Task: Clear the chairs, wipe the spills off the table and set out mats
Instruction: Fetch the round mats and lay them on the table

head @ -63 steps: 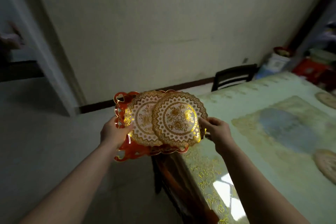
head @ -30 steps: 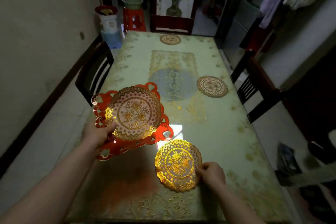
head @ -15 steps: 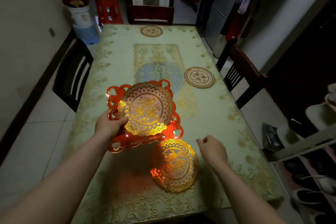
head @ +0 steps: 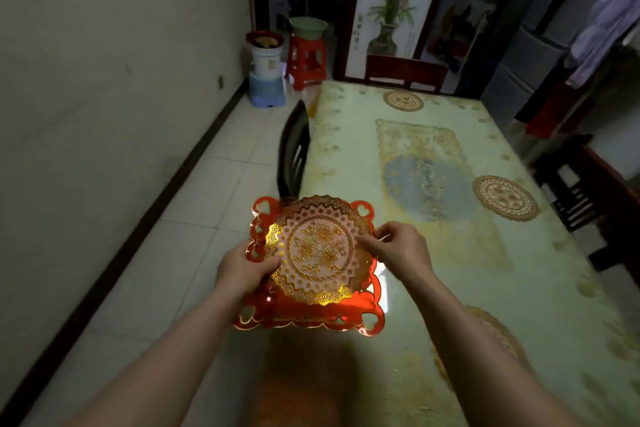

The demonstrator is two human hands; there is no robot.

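**Separate the top round mat from the red mat for the next place setting**

The left hand [head: 242, 267] grips the left edge of the red mat [head: 311, 317] with the gold round mat [head: 320, 250] on top, both held over the worktop [head: 450, 253] edge nearest the black chair [head: 293, 149]. The right hand [head: 398, 248] pinches the round mat's right rim. Lift by the rim only, keep it flat, and lay it at the chair-side edge, opposite the placed mat [head: 505, 197].

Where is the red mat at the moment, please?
In the head view the red mat is held above the table's near left corner, under the round gold mat, with the left hand gripping its left edge.
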